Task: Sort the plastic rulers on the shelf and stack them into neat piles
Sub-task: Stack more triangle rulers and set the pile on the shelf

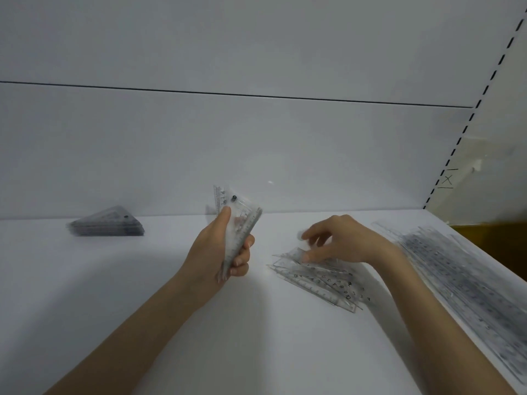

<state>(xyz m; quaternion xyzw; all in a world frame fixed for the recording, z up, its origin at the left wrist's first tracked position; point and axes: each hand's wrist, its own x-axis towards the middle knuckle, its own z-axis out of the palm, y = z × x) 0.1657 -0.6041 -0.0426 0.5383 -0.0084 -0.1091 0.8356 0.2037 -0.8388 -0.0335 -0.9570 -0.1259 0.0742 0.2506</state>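
Fingers (242, 259) of left hand (216, 252) clamp a triangle bundle (242, 223) upright, mid-shelf (199, 337). Right hand (342, 240) spread loose over the unsorted heap (322, 277), thumb touching it, nothing gripped. Looks done: triangle stack (108, 223) back left, long rulers (456, 275) along right edge. Left: heap plus triangle bundle. Roughly two-thirds through, I'd say.

A row of small black slots (466, 129) runs up the right side in a slanted line. Left of the slots is a smooth white back wall (256, 155). A thin dark line (256, 95) crosses it and ends at the slots. Right of the slots is a pale cream side wall (502, 118). A black pen-drawn X mark (448, 179) sits just right of the slots, low down. Below the mark is a yellow-brown patch (490, 233); I cannot tell what it is.
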